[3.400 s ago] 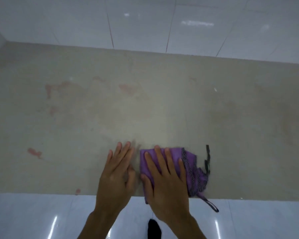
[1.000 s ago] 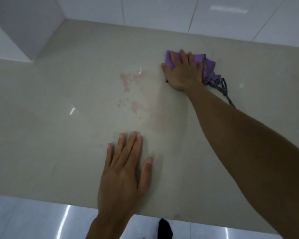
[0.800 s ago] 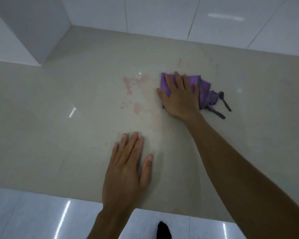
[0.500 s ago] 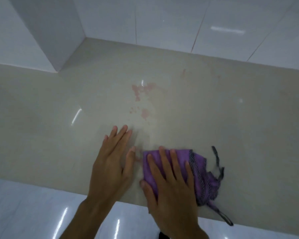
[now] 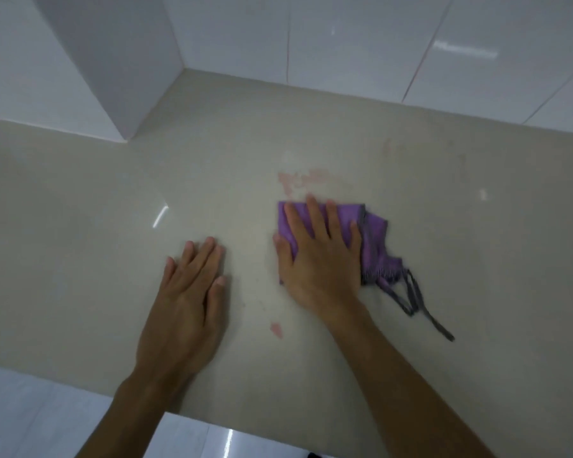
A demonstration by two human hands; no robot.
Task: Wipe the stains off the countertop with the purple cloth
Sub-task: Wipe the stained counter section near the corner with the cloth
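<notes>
The beige surface (image 5: 80,259) filled most of what I could see, backed by glossy white wall tiles (image 5: 361,38) and a tiled column (image 5: 90,61) standing on its far left part. Two hands lay on it. The left hand (image 5: 186,302) rested flat to the left of the purple cloth (image 5: 374,236), fingers straight and close together, holding nothing; it looked to be bracing the body. The right hand (image 5: 321,252) lay palm down on the cloth with its fingers spread, pressing it to the surface rather than pinching it. There was one cloth, folded into a pad, with its dark trim and loose straps (image 5: 417,302) trailing out on the side away from the left hand.

Of stains I counted two plain ones and one faint patch. The larger pink smear (image 5: 298,181) sat just beyond the cloth's far edge, almost touching the fingertips. A small pink spot (image 5: 276,329) lay nearer than the cloth, between the two forearms. Faint pinkish marks (image 5: 394,148) showed further back, toward the wall from the cloth, too pale to count surely.

To do this stroke well, I judged, the palm should keep even weight over the whole pad and push it fully across the larger smear, overlapping each pass, then come back for the near spot. The trailing straps might drag residue over wiped ground, so tucking them under would help.
</notes>
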